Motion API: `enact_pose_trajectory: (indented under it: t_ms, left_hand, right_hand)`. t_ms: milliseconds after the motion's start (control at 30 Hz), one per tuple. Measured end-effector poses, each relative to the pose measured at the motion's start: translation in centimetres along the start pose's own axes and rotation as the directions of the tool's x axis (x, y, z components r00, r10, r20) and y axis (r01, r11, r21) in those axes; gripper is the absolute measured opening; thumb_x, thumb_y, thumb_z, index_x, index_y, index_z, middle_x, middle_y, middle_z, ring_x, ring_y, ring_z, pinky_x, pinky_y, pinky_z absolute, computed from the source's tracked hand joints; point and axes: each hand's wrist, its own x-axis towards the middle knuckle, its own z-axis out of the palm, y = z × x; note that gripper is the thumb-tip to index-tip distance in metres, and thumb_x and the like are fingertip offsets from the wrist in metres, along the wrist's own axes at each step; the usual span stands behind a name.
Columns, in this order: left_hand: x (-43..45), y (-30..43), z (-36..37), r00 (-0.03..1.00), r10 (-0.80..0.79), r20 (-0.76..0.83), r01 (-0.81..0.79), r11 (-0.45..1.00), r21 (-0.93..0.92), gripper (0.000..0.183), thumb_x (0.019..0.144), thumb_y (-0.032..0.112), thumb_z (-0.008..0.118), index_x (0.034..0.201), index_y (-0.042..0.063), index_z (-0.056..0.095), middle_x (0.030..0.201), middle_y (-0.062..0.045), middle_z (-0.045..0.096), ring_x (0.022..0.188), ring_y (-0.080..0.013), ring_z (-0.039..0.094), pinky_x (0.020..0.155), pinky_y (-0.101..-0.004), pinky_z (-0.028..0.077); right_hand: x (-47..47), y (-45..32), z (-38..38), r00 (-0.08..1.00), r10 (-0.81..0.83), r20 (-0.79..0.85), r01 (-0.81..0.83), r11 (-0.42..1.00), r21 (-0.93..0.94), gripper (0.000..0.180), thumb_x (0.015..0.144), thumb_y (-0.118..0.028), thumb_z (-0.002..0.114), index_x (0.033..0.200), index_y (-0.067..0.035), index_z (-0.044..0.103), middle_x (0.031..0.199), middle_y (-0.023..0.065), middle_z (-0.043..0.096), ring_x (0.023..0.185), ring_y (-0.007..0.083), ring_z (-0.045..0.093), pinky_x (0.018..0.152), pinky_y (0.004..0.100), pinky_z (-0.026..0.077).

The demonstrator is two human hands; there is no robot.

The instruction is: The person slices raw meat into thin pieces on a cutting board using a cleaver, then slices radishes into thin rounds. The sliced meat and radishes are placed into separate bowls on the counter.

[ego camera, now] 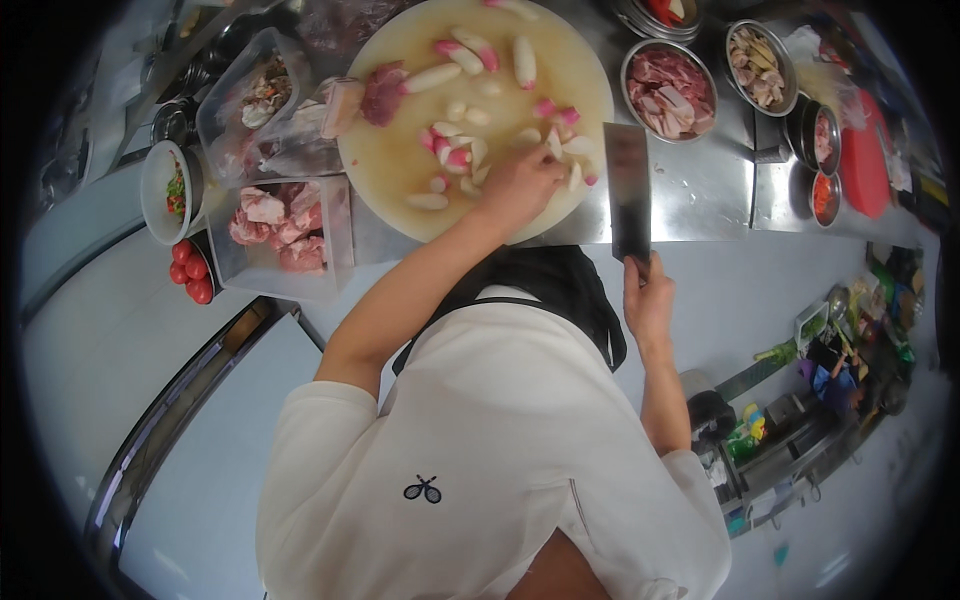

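Note:
My right hand (651, 296) grips the handle of a cleaver (628, 187). Its broad blade points away from me, just right of a round cutting board (382, 199). Over the right part of the board is my left hand (525, 187), fingers bent down at some cut white root vegetable pieces (576, 145); whether they hold a piece is hidden. More pieces with pink ends (456, 156) lie left of that hand. Uncut pink-tipped white roots (525, 61) rest farther back. At the board's left edge is a slab of dark red meat (384, 94).
Left of the board are a plastic tub of raw meat chunks (279, 225), a white bowl of chopped peppers (169, 187) and tomatoes (191, 270). To the right stand a metal bowl of sliced meat (667, 94), other metal bowls (761, 67) and a red board (862, 157). Another person (836, 379) is far right.

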Motion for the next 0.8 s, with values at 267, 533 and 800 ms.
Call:
enact_pose_trajectory:
  t_ms: [267,533,800]
  left_hand:
    - [0.6,-0.5,-4.1,0.954,-0.299,0.014,0.292,0.919,-0.266,0.01,0.09,0.009,0.073,0.1,0.008,0.077,0.096,-0.014,0.071,0.093,-0.0337,0.073,0.079,-0.0436,0.059]
    - [-3.2,-17.1,-22.9,0.695,-0.326,-0.641,0.548,0.817,0.178,0.015,0.094,0.024,0.077,0.101,0.011,0.081,0.092,-0.009,0.08,0.083,-0.0226,0.078,0.077,-0.035,0.06]
    - [-6.0,-22.7,-27.9,0.799,-0.063,-0.598,0.495,0.635,0.594,0.027,0.09,0.023,0.079,0.114,0.009,0.08,0.106,-0.015,0.08,0.093,-0.0323,0.077,0.083,-0.0392,0.061]
  right_hand:
    - [-0.2,-0.6,0.3,0.979,0.181,0.089,-0.185,0.982,0.042,0.018,0.104,-0.008,0.065,0.111,0.009,0.063,0.1,0.0279,0.077,0.087,0.0366,0.079,0.073,0.0396,0.059]
    - [0.4,-2.1,0.7,0.986,0.092,0.137,-0.092,0.996,-0.005,0.018,0.103,-0.008,0.066,0.108,0.009,0.064,0.099,0.0291,0.077,0.087,0.0409,0.078,0.072,0.0406,0.059]
    - [1.1,-2.6,0.9,0.988,0.051,0.145,-0.043,0.997,-0.057,0.017,0.102,-0.007,0.066,0.108,0.008,0.065,0.097,0.03,0.075,0.085,0.0462,0.075,0.07,0.043,0.058]
